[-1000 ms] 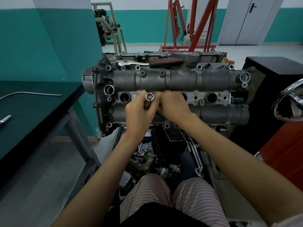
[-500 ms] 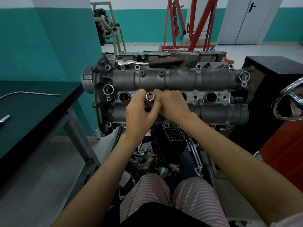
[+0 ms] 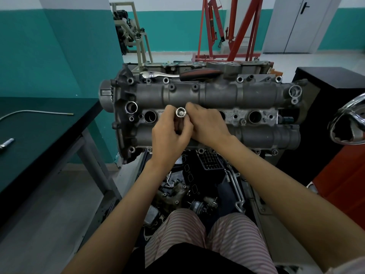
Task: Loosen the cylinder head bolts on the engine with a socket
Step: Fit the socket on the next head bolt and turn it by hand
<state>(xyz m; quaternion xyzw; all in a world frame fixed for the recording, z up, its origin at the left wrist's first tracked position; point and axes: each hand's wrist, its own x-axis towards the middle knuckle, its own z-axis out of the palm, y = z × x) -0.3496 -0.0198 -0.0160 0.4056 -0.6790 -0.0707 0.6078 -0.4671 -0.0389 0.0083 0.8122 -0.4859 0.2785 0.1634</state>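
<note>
The grey engine cylinder head (image 3: 217, 94) lies across the middle of the head view, with bolts along its edges. A shiny socket (image 3: 181, 112) points its open end up at me over the head's middle strip. My left hand (image 3: 170, 136) curls its fingers round the socket's shaft. My right hand (image 3: 207, 123) pinches the socket from the right, fingers against its rim. The two hands touch each other. A chrome ratchet with a dark red-black handle (image 3: 177, 74) lies on the far edge of the head, untouched.
A dark green workbench (image 3: 49, 133) stands at left with a thin metal rod (image 3: 35, 113) and a small tool (image 3: 7, 144). A black cabinet (image 3: 335, 80) and chrome part (image 3: 347, 125) are at right. Loose engine parts (image 3: 177, 186) lie below. A red hoist (image 3: 227, 28) stands behind.
Both hands have stayed on the socket and shifted only slightly; the right fingers have crept up around its rim. The ratchet has not moved.
</note>
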